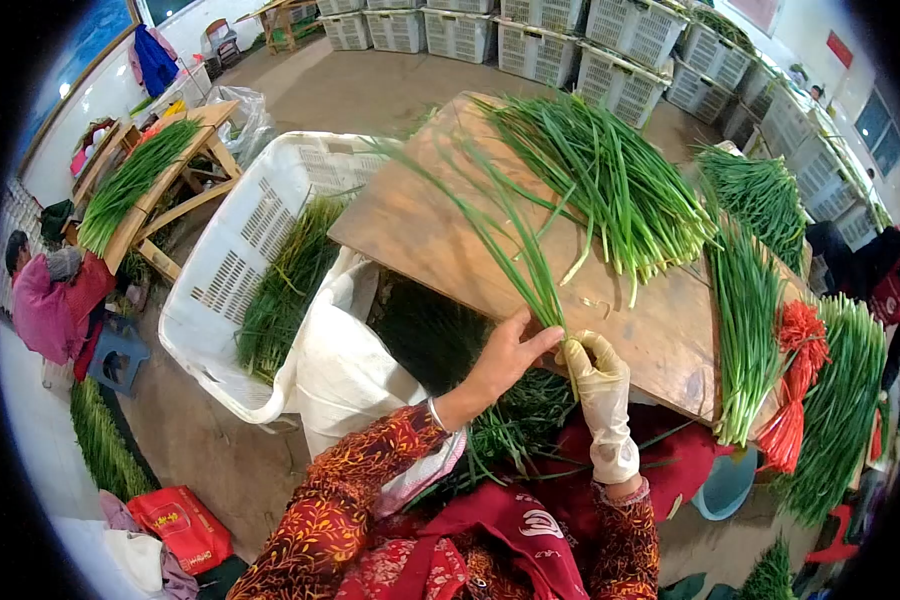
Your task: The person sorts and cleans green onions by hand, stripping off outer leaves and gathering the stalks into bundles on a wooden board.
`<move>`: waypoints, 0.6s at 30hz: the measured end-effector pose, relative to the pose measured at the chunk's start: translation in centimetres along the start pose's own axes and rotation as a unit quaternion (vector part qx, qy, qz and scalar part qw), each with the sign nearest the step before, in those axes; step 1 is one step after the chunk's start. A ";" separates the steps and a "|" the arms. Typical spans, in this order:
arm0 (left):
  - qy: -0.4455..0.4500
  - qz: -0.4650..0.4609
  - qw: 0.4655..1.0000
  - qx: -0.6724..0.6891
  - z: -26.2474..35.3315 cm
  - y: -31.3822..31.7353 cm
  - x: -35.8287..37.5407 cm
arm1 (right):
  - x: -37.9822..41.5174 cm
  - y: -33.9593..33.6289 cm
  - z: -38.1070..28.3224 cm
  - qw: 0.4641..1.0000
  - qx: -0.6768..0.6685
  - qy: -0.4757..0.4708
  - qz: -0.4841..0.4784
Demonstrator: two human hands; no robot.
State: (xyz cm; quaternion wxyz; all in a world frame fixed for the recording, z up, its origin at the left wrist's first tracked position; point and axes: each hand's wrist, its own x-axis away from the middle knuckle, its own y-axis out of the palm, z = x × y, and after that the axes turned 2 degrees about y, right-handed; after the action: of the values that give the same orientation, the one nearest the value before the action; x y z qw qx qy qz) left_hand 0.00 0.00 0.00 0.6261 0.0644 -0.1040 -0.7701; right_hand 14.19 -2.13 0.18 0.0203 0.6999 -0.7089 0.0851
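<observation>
At the far left, a person in pink (55, 305) is beside a slanted wooden desk (212, 118) that carries long green stalks (135, 185), with a blue stool (118, 352) nearby. A red bag (182, 530) lies nearer the camera. Next comes a white crate (185, 335), partly filled with loose greens (285, 300), and a white sack (345, 370) drapes against its right side.

In the middle, the bare left hand (497, 363) has its fingers closed on a thin bunch of stalks (535, 275), the thumb laid across it. The bunch is held up at the near edge of the main desk (410, 200), its leaf tips fanning to the upper left. Just right of that, the right hand (600, 385) wears a pale glove, its fingers pinching the bunch near its lower end.

Stacked white crates (540, 52) stand at the back. Farther right on the main desk lies a big pile of greens (600, 185), pale ends toward the lower right. A light blue bucket (727, 487) sits below the desk's right end, where a narrower bundle (745, 330) lies beside red ties (798, 375). Past the ties, a larger bundle (840, 410) lies at the far right.
</observation>
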 end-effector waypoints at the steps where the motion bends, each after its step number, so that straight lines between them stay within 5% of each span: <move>1: 0.012 -0.002 1.000 -0.008 0.2 0.1 -0.1 | 0.0 0.1 0.2 0.998 -0.021 -0.048 0.019; 7: -0.017 0.014 0.997 0.071 1.1 -1.9 -0.6 | 0.8 0.6 -0.4 0.981 -0.098 -0.140 0.088; 11: 0.029 0.077 0.994 0.069 2.9 -4.4 -1.5 | 2.9 -1.0 -1.1 0.983 -0.097 -0.064 -0.141; 13: 0.063 0.107 0.991 0.041 4.1 -5.7 -1.8 | 4.4 -1.7 1.2 0.960 0.075 -0.015 -0.271; 15: 0.101 0.136 0.985 0.020 4.3 -6.7 -2.3 | 5.4 -2.2 2.4 0.780 0.446 0.001 -0.439; 18: 0.138 0.087 0.975 0.150 4.8 -6.3 -2.0 | 4.2 -3.4 0.3 0.836 0.440 -0.081 -0.318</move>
State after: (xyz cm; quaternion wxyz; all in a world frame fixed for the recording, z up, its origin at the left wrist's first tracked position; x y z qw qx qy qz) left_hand -6.67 3.61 3.11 0.6827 0.2532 -0.1361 -0.6718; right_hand 17.49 -6.33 0.86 -0.3214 0.8265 -0.3340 0.3194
